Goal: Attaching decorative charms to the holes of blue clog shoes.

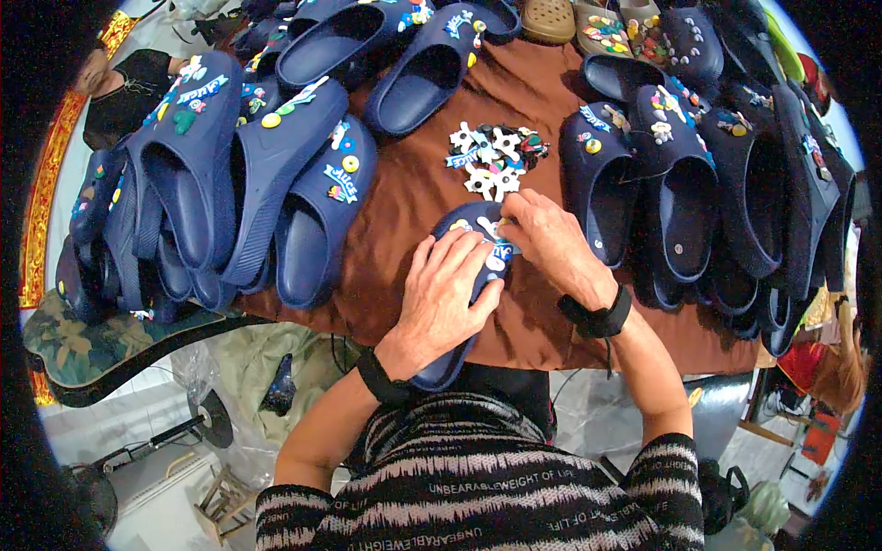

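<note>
Head view: a navy clog (482,280) stands at the center, on the near edge of a bench (542,326) spread with brown cloth, its toe toward 12 o'clock and its heel toward 6. The left hand (448,285) spans its upper, fingers (439,246) side by side and clamped over it, the thumb set apart toward 3 o'clock. At the toe's 1 o'clock edge, the right hand (551,234) has its fingertips bunched against the upper beside colorful charms (497,253); whether they pinch one, I cannot tell. Both wrists wear black bands (602,315). Just beyond the toe, at 12 o'clock, lies a heap of loose charms (496,158), many showing white star-shaped backs. More decorated navy clogs crowd the bench at 10 o'clock (312,220) and at 2 o'clock (684,207); a tan clog (548,20) sits far off toward 12.
</note>
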`<state>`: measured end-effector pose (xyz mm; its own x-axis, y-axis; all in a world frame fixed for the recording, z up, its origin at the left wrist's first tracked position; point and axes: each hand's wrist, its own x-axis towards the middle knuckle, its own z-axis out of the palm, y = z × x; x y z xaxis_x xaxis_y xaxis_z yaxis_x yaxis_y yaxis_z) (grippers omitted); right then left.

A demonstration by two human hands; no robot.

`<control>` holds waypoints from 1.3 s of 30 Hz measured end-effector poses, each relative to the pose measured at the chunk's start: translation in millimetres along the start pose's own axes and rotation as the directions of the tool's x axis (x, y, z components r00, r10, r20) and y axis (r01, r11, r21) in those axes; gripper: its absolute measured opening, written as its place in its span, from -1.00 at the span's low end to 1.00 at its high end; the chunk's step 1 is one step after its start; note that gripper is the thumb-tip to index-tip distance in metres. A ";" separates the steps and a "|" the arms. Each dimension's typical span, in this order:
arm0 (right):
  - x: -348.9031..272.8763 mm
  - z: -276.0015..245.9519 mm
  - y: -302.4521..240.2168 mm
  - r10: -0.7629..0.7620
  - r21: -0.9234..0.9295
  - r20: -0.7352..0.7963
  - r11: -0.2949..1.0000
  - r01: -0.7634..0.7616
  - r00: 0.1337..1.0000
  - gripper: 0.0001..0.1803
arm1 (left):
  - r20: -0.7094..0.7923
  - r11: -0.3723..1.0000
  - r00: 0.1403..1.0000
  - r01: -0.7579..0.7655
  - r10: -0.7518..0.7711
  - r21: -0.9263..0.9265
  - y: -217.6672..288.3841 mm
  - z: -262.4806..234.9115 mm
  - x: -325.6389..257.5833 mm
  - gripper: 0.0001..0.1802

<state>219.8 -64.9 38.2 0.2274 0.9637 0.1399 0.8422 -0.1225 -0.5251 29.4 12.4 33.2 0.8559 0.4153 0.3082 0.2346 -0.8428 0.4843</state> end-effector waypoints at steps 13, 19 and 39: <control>-4.0 7.3 -1.4 0.129 0.010 -0.034 0.992 -0.128 0.991 -0.79 | -0.013 1.000 1.000 -0.014 0.014 -0.022 -2.2 1.1 -0.8 -0.55; -18.1 4.5 20.0 0.188 0.397 -0.001 0.901 -0.173 0.982 -0.79 | -0.040 0.994 0.998 0.042 -0.047 -0.100 -3.1 1.2 -2.8 -0.47; -0.6 15.5 46.4 0.243 0.624 0.199 0.716 -0.314 0.949 -0.82 | 0.152 0.994 0.986 -0.080 0.068 0.074 -3.8 -5.4 5.5 -0.56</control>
<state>251.2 -67.5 0.8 0.3236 0.9323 -0.1617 0.2265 -0.2423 -0.9434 30.7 19.7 37.5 0.9299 0.3004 0.2124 0.1990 -0.8963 0.3962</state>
